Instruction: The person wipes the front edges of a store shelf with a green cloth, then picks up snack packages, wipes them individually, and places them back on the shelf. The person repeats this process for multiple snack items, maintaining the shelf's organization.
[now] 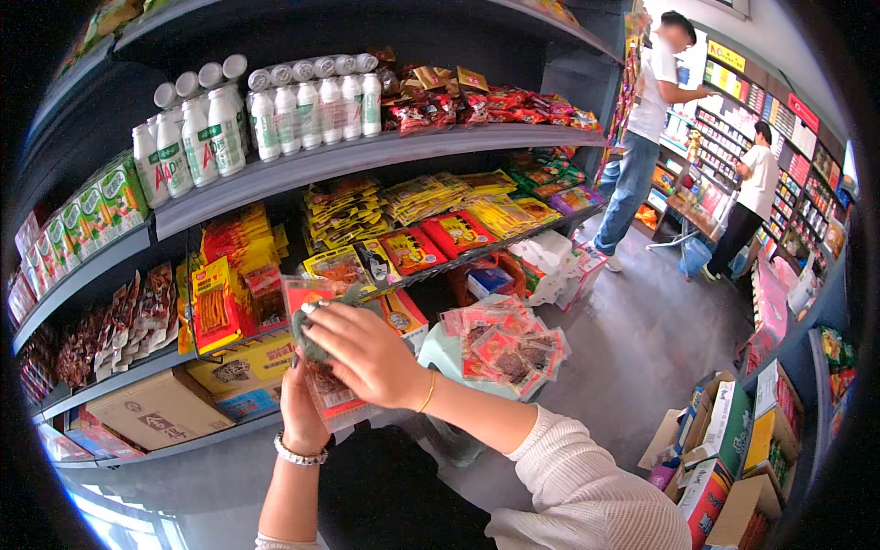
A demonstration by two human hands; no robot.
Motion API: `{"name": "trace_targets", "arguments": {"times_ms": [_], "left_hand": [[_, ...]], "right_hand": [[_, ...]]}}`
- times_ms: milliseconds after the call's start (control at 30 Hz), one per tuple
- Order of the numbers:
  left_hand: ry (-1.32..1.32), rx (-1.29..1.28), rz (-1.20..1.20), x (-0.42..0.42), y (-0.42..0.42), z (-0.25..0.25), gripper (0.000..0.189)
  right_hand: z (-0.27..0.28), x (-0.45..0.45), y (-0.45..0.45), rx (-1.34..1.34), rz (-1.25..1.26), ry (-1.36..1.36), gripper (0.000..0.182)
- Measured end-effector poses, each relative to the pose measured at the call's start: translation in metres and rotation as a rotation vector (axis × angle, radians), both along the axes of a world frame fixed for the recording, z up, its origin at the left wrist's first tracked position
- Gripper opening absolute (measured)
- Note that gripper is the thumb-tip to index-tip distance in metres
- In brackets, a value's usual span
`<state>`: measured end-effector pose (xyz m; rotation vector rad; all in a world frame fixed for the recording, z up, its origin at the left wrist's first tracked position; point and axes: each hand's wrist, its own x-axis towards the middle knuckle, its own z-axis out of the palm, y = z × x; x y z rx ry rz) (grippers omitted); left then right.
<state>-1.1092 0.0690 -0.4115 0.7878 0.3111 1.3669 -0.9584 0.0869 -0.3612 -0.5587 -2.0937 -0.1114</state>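
Observation:
My left hand (302,409) holds a flat clear-and-red snack packet (328,388) upright before me by its lower left edge. Against the packet's face my right hand (368,357) presses a grey-green cloth (307,335), fingers spread over it. Part of the packet is hidden behind the cloth and that hand. To the right, a loose pile of similar red-and-clear packets (512,344) lies on a pale green plastic stool (434,350). Beyond my hands, a wire-edged shelf carries yellow snack packets (344,206) and red ones (457,232).
White drink bottles (223,134) line the shelf above. Cardboard cartons (158,412) fill the bottom shelf. Open boxes (718,426) stand on the floor at right. One person (650,103) stands past the shelf end, another person (760,179) near a small table (698,210).

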Motion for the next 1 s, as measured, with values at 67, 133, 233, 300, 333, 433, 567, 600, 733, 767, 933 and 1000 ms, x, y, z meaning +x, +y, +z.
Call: {"name": "trace_targets", "arguments": {"times_ms": [67, 133, 233, 300, 333, 433, 567, 600, 733, 767, 933, 1000], "left_hand": [[-0.020, -0.078, 0.110, 0.016, 0.011, -0.006, 0.047], [-0.002, -0.042, 0.205, 0.033, 0.014, 0.008, 0.050], [-0.251, -0.024, 0.151, 0.027, 0.028, 0.016, 0.052], [-0.280, 0.021, 0.120, 0.005, 0.043, 0.014, 0.051], [-0.316, -0.023, 0.160, 0.004, 0.049, 0.022, 0.052], [-0.286, -0.044, 0.033, 0.002, 0.056, 0.020, 0.059], [-0.290, -0.069, 0.007, 0.035, 0.053, 0.013, 0.052], [-0.260, -0.097, 0.010, 0.038, 0.053, 0.019, 0.059], [-0.310, -0.082, 0.035, 0.017, 0.074, 0.010, 0.053], [-0.374, -0.032, 0.052, 0.012, 0.082, 0.008, 0.049], [-0.563, -0.068, 0.085, -0.011, 0.096, 0.006, 0.045], [-0.538, -0.059, 0.126, -0.015, 0.098, 0.003, 0.046]], "right_hand": [[-0.005, -0.001, 0.021, -0.013, -0.005, 0.089, 0.048], [-0.003, -0.007, 0.030, -0.050, -0.026, 0.111, 0.043], [-0.007, -0.017, 0.032, -0.096, 0.061, 0.114, 0.043], [-0.017, -0.025, 0.022, -0.082, 0.134, 0.052, 0.042], [-0.026, -0.027, 0.016, -0.089, 0.166, 0.044, 0.040], [-0.035, -0.020, 0.022, 0.010, 0.126, -0.037, 0.041], [-0.012, 0.001, 0.067, 0.150, -0.192, 0.021, 0.033], [-0.007, 0.005, 0.082, 0.128, -0.252, 0.066, 0.032], [0.001, 0.012, 0.103, -0.064, -0.168, 0.317, 0.035], [0.000, 0.019, 0.107, -0.079, -0.174, 0.326, 0.033], [-0.001, 0.032, 0.118, -0.309, -0.058, 0.211, 0.023], [-0.001, 0.025, 0.124, -0.557, 0.073, 0.232, 0.020]]}}
